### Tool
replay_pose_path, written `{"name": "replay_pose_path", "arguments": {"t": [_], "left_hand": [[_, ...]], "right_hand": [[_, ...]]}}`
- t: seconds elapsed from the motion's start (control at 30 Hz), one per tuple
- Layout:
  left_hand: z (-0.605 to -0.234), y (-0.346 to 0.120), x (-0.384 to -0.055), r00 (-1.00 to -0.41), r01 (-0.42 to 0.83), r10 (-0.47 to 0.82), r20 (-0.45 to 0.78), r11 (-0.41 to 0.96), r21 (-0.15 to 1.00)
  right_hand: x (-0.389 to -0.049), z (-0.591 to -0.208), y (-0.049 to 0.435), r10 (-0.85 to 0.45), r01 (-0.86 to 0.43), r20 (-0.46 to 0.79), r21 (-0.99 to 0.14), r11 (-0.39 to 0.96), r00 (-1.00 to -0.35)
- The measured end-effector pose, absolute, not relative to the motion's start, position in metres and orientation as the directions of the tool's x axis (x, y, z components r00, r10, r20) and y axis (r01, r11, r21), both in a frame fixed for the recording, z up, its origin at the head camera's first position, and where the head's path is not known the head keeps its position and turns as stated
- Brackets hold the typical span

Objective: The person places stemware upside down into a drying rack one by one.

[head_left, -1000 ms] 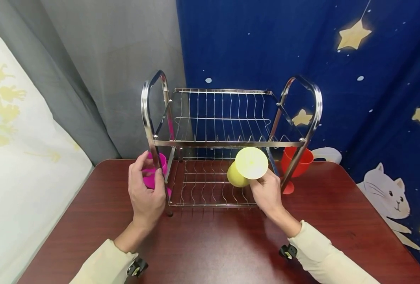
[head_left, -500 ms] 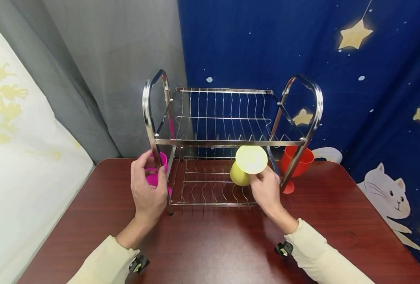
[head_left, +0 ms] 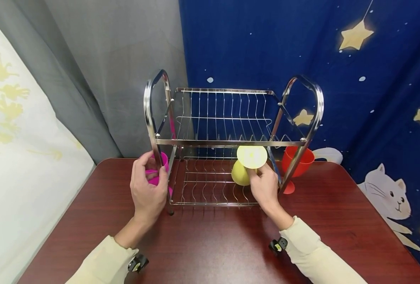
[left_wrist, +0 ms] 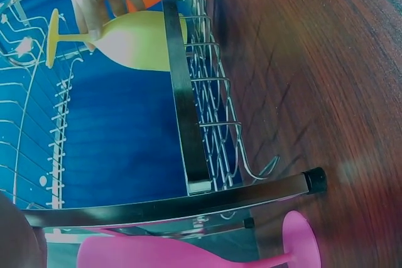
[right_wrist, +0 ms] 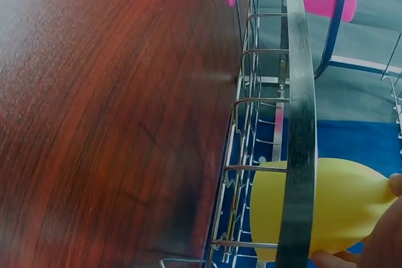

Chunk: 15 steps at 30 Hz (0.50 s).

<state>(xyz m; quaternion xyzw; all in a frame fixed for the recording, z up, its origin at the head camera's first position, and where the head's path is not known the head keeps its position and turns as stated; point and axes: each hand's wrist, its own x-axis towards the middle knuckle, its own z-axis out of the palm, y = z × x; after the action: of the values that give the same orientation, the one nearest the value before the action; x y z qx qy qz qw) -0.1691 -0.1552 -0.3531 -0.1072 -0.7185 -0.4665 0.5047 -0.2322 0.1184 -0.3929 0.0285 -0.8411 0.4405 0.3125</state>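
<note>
My right hand [head_left: 264, 185] pinches the stem of a yellow plastic goblet [head_left: 240, 173]. The goblet is upside down, its round foot [head_left: 251, 156] up, and its bowl is at the lower tier of a two-tier metal dish rack [head_left: 227, 142]. In the left wrist view, the goblet [left_wrist: 135, 40] shows its bowl rim down by the wires. At the rack's left front post, my left hand [head_left: 147, 193] holds the post between thumb and fingers. Just behind that hand stands a pink goblet [head_left: 164, 161], partly hidden by the post and fingers.
Outside the rack's right side, an orange-red goblet [head_left: 303, 161] stands upright on the brown table [head_left: 210, 244]. The upper tier's front bar [head_left: 210, 142] crosses just above the lower tier. Grey and blue curtains [head_left: 252, 47] hang behind the table.
My right hand and the yellow goblet have shifted slightly, and the goblet's foot shows as a flatter oval beneath the upper bar. My left hand stays at the post.
</note>
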Motion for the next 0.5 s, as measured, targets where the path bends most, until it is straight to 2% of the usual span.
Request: {"name": "replay_pose_path", "arguments": {"t": [0.5], "left_hand": [[-0.3570,-0.1571,-0.1721,-0.446,0.640,-0.291,0.846,0.558,0.529]], "right_hand": [[-0.2422,-0.3966,0.1187,0.224,-0.265,0.504,-0.722,0.639,-0.834]]}}
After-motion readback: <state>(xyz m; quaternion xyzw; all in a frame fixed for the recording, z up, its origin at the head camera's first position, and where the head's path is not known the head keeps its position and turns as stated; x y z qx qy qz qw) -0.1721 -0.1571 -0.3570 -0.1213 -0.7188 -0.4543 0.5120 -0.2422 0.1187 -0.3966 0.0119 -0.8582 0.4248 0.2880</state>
